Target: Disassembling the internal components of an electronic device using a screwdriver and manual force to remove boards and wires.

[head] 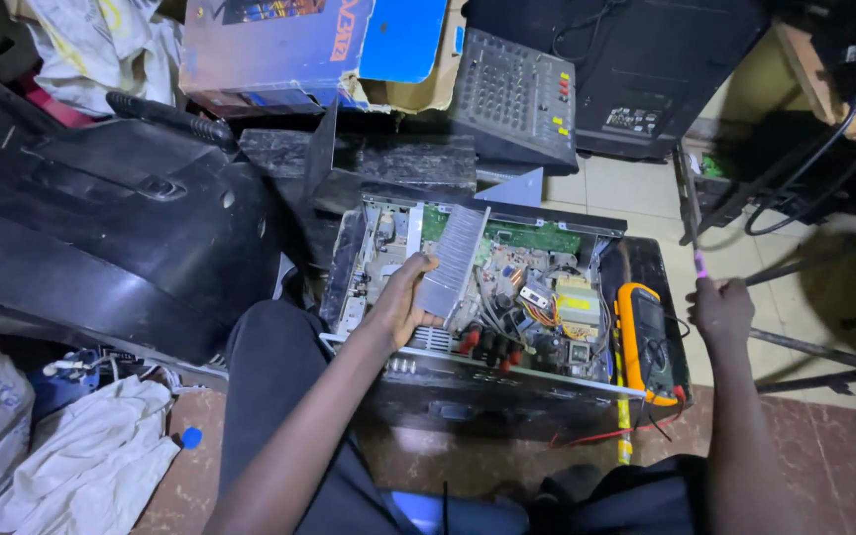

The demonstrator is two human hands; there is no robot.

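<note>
Heatsink (453, 260) in left hand (403, 302)

A blue cardboard box (289, 45) stands top left; a yellow multimeter's screen (643, 315) right.

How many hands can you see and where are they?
2. The left hand grips the finned metal heatsink inside the open amplifier chassis. The right hand holds a thin pink-handled tool beside the orange multimeter.
</note>
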